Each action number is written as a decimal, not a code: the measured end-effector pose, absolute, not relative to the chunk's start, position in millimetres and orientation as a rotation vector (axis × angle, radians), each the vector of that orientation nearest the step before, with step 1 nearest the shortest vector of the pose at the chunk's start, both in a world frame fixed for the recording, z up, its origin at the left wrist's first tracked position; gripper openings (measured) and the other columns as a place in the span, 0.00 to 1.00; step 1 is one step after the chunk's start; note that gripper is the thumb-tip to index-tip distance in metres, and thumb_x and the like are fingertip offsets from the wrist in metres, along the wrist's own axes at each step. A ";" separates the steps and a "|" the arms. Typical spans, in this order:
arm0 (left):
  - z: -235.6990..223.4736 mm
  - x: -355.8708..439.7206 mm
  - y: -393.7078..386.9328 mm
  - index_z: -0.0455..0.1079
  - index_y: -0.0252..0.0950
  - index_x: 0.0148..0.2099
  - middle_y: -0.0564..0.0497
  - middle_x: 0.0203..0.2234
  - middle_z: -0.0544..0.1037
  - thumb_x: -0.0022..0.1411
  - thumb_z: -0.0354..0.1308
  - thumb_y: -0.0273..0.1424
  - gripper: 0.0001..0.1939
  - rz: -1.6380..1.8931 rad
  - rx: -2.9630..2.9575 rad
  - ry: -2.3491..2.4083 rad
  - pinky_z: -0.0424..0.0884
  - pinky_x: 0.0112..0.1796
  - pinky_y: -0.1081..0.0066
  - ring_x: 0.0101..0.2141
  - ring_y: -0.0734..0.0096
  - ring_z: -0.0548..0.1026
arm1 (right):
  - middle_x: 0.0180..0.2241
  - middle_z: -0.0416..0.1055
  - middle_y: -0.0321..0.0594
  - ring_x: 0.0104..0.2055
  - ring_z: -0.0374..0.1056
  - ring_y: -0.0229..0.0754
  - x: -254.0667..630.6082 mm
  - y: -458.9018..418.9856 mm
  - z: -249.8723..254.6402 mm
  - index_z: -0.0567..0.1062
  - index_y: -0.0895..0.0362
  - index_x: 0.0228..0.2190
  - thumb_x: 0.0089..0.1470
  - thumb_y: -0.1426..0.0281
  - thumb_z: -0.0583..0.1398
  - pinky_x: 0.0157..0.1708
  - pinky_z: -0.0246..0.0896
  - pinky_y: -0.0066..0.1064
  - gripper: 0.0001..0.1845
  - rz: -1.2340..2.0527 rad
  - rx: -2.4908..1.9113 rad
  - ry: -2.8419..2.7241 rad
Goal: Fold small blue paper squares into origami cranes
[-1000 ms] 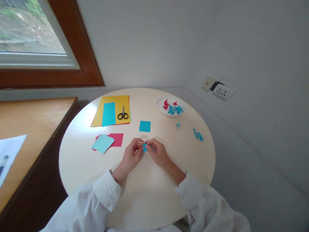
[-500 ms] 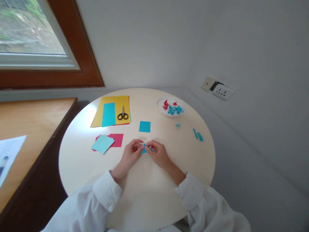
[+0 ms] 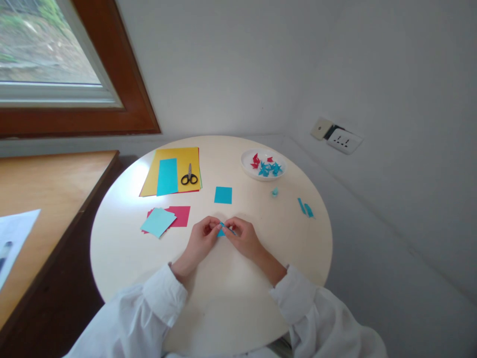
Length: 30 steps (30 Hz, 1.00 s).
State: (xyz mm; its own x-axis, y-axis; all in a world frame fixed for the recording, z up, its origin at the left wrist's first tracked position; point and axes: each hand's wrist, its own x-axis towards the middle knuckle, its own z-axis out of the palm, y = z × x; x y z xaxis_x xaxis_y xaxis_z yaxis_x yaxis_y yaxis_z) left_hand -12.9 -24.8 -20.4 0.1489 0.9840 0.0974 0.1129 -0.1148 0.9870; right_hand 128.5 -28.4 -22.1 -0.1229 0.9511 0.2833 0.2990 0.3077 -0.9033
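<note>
My left hand [image 3: 201,238] and my right hand [image 3: 244,237] meet over the middle of the round cream table [image 3: 122,253]. Both pinch a small folded blue paper piece [image 3: 222,230] between fingertips and thumbs, low over the tabletop. Most of the piece is hidden by my fingers. A blue paper square [image 3: 223,195] lies just beyond my hands.
Scissors [image 3: 190,175] and a blue strip [image 3: 167,176] rest on yellow sheets [image 3: 152,178] at the back left. A light blue sheet [image 3: 158,222] overlaps a red one [image 3: 181,215]. A white dish [image 3: 249,169] holds small folded paper figures. Blue scraps [image 3: 305,208] lie right. A wooden desk [image 3: 48,189] stands left.
My fingers have shifted slightly on the blue piece, which sits a little lower than a second ago. Everything else on the table is where it was.
</note>
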 end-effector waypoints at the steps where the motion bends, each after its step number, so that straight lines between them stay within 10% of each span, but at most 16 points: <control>1: -20.3 -12.7 -24.9 0.68 0.33 0.29 0.53 0.20 0.70 0.53 0.56 0.36 0.10 1.121 1.442 1.137 0.61 0.24 0.76 0.23 0.76 0.66 | 0.24 0.71 0.37 0.27 0.64 0.37 128.4 -28.4 -22.4 0.71 0.57 0.24 0.46 0.69 0.56 0.27 0.59 0.28 0.05 0.862 -1.158 -1.630; 30: -19.0 -14.7 -24.3 0.68 0.33 0.27 0.52 0.21 0.71 0.51 0.59 0.39 0.13 1.113 1.378 1.124 0.62 0.26 0.75 0.24 0.75 0.67 | 0.23 0.70 0.36 0.26 0.64 0.37 129.0 -28.8 -22.0 0.71 0.56 0.24 0.47 0.69 0.56 0.28 0.59 0.28 0.05 0.855 -1.142 -1.648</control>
